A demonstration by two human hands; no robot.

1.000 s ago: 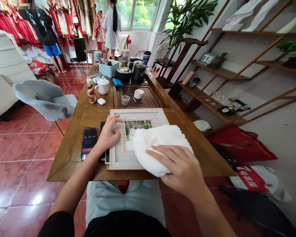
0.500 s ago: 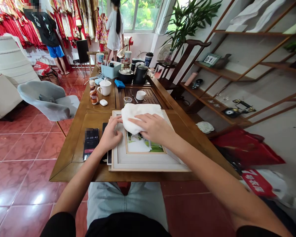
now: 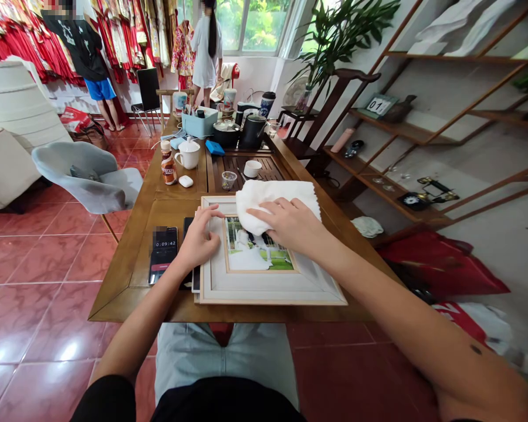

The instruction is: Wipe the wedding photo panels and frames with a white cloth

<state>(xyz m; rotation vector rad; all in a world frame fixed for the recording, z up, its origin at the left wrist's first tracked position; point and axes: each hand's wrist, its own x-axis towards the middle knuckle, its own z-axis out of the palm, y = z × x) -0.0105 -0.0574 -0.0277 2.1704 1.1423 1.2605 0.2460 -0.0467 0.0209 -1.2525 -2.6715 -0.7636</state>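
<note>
A light-coloured picture frame [image 3: 264, 288] lies flat on the wooden table in front of me, with a photo [image 3: 257, 258] at its centre. My right hand [image 3: 286, 223] presses a folded white cloth [image 3: 281, 196] onto the frame's upper right part, its fingers bent over the cloth. The cloth and hand hide the top right of the photo. On the frame's left border rests my left hand [image 3: 200, 237], thumb and fingers apart, fingertips near the photo's upper left corner. Beneath the frame, something dark and flat sticks out at the left.
A phone [image 3: 163, 255] showing a timer lies left of the frame. Farther back are a bottle [image 3: 168, 164], a white lidded cup [image 3: 188, 154], a small white cup [image 3: 252, 169] and a blue bin [image 3: 199, 123]. A grey chair [image 3: 88, 176] stands left; shelves [image 3: 413, 135] are right.
My right hand has slid the cloth to the right across the frame, uncovering more of the photo's upper left. My left hand has stayed on the left border.
</note>
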